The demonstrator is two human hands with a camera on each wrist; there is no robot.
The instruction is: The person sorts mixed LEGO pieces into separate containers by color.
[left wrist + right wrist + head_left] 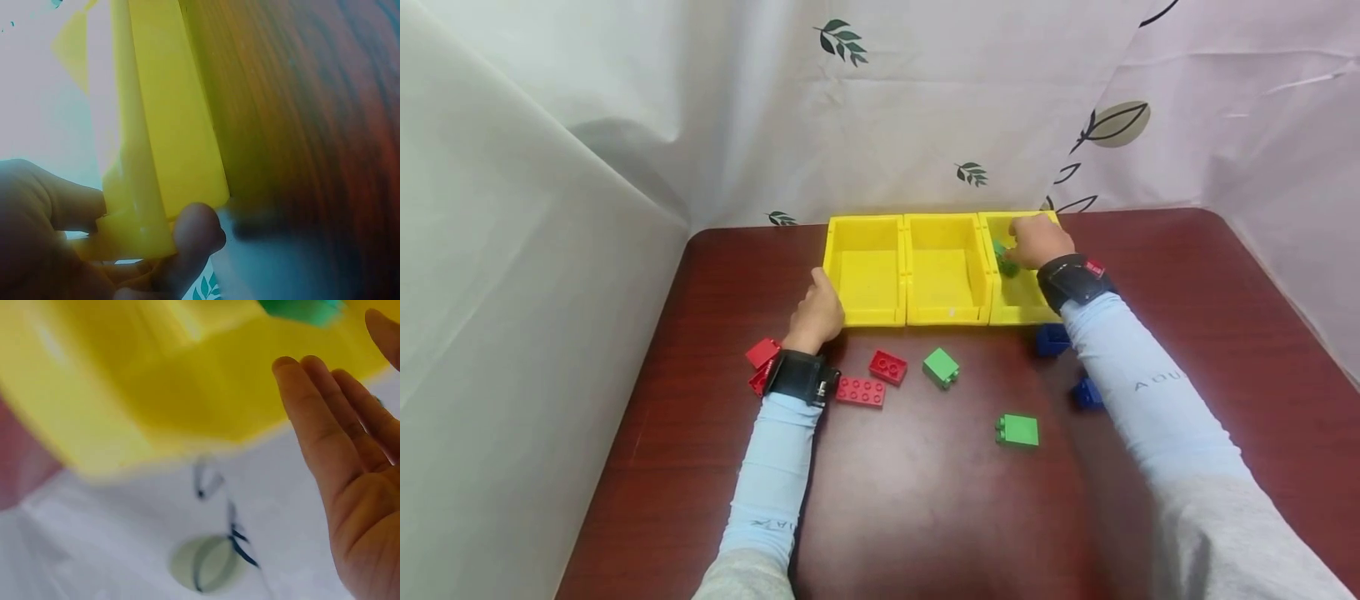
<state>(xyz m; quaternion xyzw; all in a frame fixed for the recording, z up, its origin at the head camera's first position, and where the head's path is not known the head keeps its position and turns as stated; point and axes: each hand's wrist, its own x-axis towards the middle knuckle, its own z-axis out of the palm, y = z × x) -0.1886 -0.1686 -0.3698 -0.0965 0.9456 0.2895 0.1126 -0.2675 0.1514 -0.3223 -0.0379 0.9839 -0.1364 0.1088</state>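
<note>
At the left bin of a row of three joined yellow bins (868,318), my left hand (816,315) pinches the corner. In the left wrist view, the thumb and fingers of the left hand (165,256) lie on either side of the bin's yellow rim (134,156). Over the right bin (1026,313) is my right hand (1041,242), just beside a green toy brick (1006,265) inside that bin. The right wrist view has the right hand (356,437) with straight fingers, apart from the green brick (303,309).
Several red bricks (860,392) lie near my left wrist. Two green bricks (942,367) (1018,431) are on the table in front of the bins. Blue bricks (1052,340) (1087,394) sit beside my right forearm. A white patterned cloth (895,133) hangs behind.
</note>
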